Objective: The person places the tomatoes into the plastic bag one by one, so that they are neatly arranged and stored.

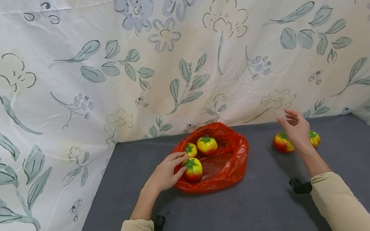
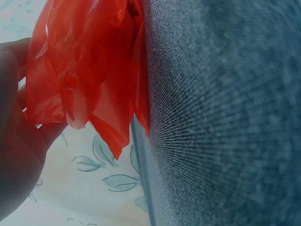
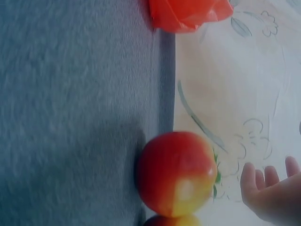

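Three tomatoes (image 1: 206, 145) already inside the red bag (image 1: 228, 165) near the back edge of the grey mat (image 1: 222, 221); two more tomatoes (image 1: 282, 143) left outside, toward the back right. Left hand (image 1: 165, 174) with relaxed fingers touching the bag rim and nearest fruit. Right hand (image 1: 296, 128) open, hovering just above the outside pair, gripping nothing.

A red plastic bag (image 2: 89, 70) hangs crinkled at the top of the left wrist view. The left hand (image 2: 16, 141) is right beside it, touching its edge. A grey mat (image 2: 225, 122) fills the right side. A flowery cloth (image 2: 99, 188) shows below.
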`<state>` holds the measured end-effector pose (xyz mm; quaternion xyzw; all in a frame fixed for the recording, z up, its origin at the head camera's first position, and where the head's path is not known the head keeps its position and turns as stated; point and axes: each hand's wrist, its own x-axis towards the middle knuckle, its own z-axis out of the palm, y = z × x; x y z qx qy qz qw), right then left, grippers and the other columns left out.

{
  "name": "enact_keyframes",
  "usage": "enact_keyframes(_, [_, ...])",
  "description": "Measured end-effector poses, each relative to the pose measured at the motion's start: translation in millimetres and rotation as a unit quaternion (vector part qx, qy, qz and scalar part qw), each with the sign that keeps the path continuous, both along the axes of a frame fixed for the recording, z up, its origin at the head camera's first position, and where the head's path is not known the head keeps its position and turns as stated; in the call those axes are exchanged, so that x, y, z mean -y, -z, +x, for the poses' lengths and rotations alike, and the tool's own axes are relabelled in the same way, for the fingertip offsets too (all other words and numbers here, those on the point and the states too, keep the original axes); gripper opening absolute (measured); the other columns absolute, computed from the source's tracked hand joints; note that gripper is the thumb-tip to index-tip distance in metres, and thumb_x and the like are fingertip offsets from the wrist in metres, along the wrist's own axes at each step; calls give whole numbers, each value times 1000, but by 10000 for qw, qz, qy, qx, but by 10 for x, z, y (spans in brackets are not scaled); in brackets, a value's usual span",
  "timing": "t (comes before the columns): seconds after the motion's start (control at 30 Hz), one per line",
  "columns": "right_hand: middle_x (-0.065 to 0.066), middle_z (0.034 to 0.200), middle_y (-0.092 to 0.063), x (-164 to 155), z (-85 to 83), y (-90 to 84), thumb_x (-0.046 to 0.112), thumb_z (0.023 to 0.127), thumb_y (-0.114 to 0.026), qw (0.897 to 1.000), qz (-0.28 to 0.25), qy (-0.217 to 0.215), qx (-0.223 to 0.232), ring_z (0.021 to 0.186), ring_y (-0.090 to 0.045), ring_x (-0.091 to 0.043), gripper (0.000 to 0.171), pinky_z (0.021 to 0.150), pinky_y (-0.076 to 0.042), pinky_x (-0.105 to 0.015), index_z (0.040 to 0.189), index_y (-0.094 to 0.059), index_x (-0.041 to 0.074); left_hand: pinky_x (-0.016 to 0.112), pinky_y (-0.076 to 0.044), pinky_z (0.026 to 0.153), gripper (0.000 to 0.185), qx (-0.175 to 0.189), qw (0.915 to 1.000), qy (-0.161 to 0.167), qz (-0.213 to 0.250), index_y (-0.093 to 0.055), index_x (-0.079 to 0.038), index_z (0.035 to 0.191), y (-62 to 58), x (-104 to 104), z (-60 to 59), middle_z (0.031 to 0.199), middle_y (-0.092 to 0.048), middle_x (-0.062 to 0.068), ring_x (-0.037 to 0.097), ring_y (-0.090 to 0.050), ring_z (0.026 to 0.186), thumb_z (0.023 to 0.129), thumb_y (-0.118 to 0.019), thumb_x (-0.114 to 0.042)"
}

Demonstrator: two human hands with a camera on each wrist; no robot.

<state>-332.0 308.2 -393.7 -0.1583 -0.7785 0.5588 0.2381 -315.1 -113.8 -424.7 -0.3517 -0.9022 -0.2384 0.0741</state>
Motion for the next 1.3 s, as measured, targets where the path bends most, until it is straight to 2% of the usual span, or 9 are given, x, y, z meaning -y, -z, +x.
enact_keyframes(0.17, [-13,140,-43,-112,17,-3,42,92,-59,9998,-6,192,92,124,-41,-29,61,101,-39,-37,142,-44,12,46,-37,103,40,-85,10000,38,-4,-60,-11,130,13,5,-4,137,-50,8,25,-44,127,91,-65,-18])
enact_keyframes(0.23, [-13,141,-43,-206,-9,54,45,91,-60,9996,-9,246,99,126,-41,-29,62,102,-38,-40,142,-44,14,45,-37,103,40,-87,10000,18,-38,-60,-12,130,22,6,-8,137,-50,8,25,-43,128,92,-65,-19])
enact_keyframes(0.3, [-10,141,-44,-364,-98,207,50,88,-61,9994,0,344,61,126,-41,-28,63,102,-38,-37,141,-46,19,44,-36,103,40,-69,9999,-7,-73,-59,-13,131,27,7,-12,137,-50,7,24,-43,128,92,-64,-20])
enact_keyframes(0.4, [-5,139,-46,-704,-328,547,54,85,-63,9988,107,467,-58,124,-41,-24,61,99,-40,-33,138,-49,28,45,-36,103,40,-81,9999,12,-66,-60,-12,131,29,4,-13,137,-50,7,24,-43,128,92,-64,-20])
enact_keyframes(0.47, [-2,139,-46,-910,-483,762,55,84,-64,9982,160,562,-138,123,-41,-23,59,99,-39,-34,137,-49,34,45,-37,103,39,-95,9999,35,-63,-60,-12,130,25,2,-10,137,-50,8,25,-43,128,92,-64,-19])
enact_keyframes(0.57, [-2,141,-45,-1106,-616,946,55,84,-64,9974,250,662,-152,124,-40,-25,60,101,-38,-41,138,-48,35,46,-37,103,39,-105,9999,53,-67,-60,-11,130,21,0,-4,137,-50,8,26,-43,127,92,-64,-18])
enact_keyframes(0.67, [-3,142,-43,-1157,-627,990,59,83,-62,9964,270,805,-77,126,-39,-26,63,103,-36,-44,140,-46,35,46,-37,103,40,-71,9999,28,-83,-59,-11,131,16,0,4,137,-50,8,25,-43,127,92,-64,-19])
enact_keyframes(0.93, [-4,145,-39,-1205,-524,994,64,81,-59,9956,242,901,82,129,-38,-26,70,104,-34,-46,142,-42,36,46,-36,104,40,14,10000,-6,-49,-60,-11,131,8,-7,19,137,-50,8,25,-43,128,92,-64,-20])
enact_keyframes(1.3, [-4,149,-32,-1300,-452,1045,62,81,-60,9948,40,999,186,133,-32,-24,73,106,-32,-45,144,-39,34,46,-37,103,39,-71,10000,43,-23,-60,-12,130,29,-3,1,137,-50,8,25,-43,128,92,-64,-19])
